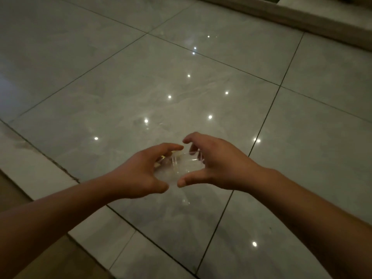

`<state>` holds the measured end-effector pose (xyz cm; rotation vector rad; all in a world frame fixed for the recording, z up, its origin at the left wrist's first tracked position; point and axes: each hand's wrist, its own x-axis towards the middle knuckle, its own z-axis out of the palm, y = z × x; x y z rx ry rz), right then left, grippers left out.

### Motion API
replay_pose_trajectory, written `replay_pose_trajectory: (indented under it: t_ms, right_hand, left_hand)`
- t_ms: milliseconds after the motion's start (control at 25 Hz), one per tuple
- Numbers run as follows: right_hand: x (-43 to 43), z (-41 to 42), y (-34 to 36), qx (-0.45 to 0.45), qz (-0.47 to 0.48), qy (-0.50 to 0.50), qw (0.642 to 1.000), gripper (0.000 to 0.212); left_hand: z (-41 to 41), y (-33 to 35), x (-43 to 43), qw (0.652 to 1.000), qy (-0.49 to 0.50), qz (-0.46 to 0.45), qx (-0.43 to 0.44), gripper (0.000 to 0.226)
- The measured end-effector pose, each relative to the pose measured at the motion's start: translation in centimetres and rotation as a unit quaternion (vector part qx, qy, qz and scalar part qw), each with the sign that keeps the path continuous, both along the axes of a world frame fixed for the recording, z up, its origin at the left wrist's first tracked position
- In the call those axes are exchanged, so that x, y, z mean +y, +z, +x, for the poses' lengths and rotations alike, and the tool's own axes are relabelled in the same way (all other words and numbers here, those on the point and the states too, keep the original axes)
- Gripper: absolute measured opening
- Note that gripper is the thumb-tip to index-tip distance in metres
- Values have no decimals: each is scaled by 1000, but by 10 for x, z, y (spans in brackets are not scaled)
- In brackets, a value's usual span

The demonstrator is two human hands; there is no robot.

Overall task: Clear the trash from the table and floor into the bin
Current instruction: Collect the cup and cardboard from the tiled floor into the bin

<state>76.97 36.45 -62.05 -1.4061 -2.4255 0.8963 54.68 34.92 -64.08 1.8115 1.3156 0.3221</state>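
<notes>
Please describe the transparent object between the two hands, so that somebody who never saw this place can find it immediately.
Look at the glossy grey tiled floor, then at the two bare hands near the lower middle. Between the left hand and the right hand sits a crumpled clear plastic piece. It is the only see-through thing there; its exact kind is unclear.

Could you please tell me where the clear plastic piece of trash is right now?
In the head view, lower centre, the clear plastic piece sits between the left hand and right hand, above the tiled floor.
</notes>
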Motion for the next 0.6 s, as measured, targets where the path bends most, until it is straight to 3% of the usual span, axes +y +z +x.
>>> replay_pose_trajectory:
  t_ms: [120, 240, 400, 520, 600]
  right_hand:
    - [-4, -5, -7, 88, -6, -37, 995, 91]
    - [-5, -6, -11, 192, -69, -101, 974, 71]
    - [-8, -16, -19, 203, -101, -120, 966, 60]
    - [-12, -29, -26, 229, -122, -122, 958, 61]
    - [-9, -34, -33, 247, -156, -134, 947, 59]
  left_hand:
    - [-2, 3, -6, 999, 32, -6, -30, 84]
    - [-11, 3, -5, 995, 79, -10, -66, 82]
    - [-8, 1, -3, 992, 96, -10, -87, 87]
    - [-10, -2, -2, 995, 72, 22, -65, 97]
    - [-18, -6, -3, 997, 66, 32, -36, 91]
